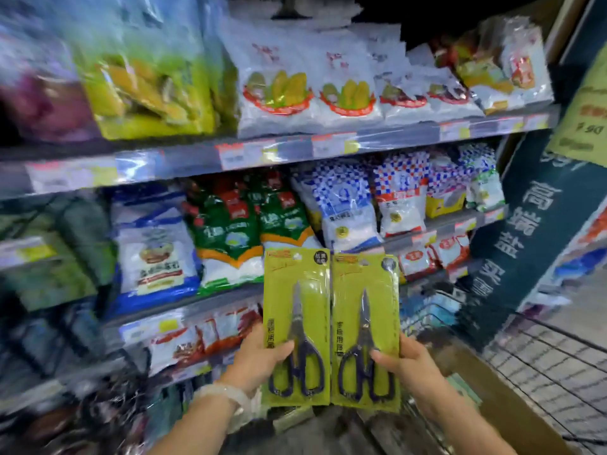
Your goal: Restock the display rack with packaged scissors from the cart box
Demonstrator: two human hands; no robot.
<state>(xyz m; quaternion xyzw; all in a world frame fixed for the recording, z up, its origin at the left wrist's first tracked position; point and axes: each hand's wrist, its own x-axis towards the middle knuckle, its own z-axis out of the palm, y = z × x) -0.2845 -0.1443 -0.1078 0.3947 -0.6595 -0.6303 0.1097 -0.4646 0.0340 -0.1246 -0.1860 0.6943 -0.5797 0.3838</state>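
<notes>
I hold two packaged scissors upright, side by side, in front of the shelves. My left hand [259,359] grips the left scissors pack [297,310], a yellow-green card with dark-handled scissors, thumb across its front. My right hand [407,362] grips the right scissors pack [366,310] the same way. The two cards touch along their inner edges. A brown cardboard box [473,376] sits in the wire cart [542,356] at the lower right, just behind my right hand. No display rack for scissors can be made out in this blurred view.
Store shelves [295,149] fill the left and centre, packed with bagged goods in white, green and blue. A dark sign with white characters [522,238] stands at the right. Dark, blurred items crowd the lower left corner.
</notes>
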